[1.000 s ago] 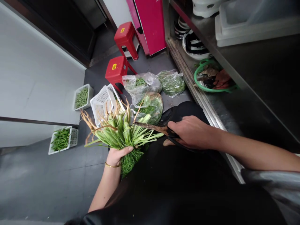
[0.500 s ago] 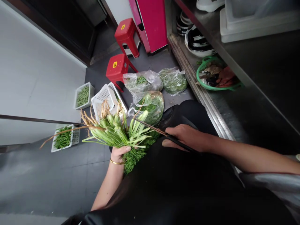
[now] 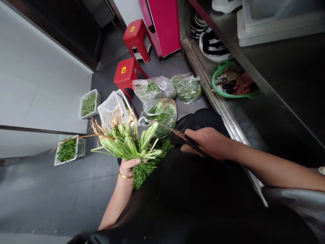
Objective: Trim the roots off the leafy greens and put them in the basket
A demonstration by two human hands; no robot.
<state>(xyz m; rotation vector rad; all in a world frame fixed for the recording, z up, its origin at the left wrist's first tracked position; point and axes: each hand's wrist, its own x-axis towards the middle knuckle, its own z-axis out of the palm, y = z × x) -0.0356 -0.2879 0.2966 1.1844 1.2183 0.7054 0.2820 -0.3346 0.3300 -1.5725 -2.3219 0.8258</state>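
Gripping | left hand (image 3: 129, 166) closed round rooted greens (image 3: 125, 144) | right hand (image 3: 210, 141) clasping scissors (image 3: 180, 135)

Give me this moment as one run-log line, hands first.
left hand: holds rooted green bunch | right hand: holds scissors, tips near stem ends | floor: bagged greens, red stools

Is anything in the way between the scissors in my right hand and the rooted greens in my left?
Nothing visible stands between the scissors in your right hand and the rooted greens. The clear plastic bag seen behind the scissors lies beyond, on the floor.
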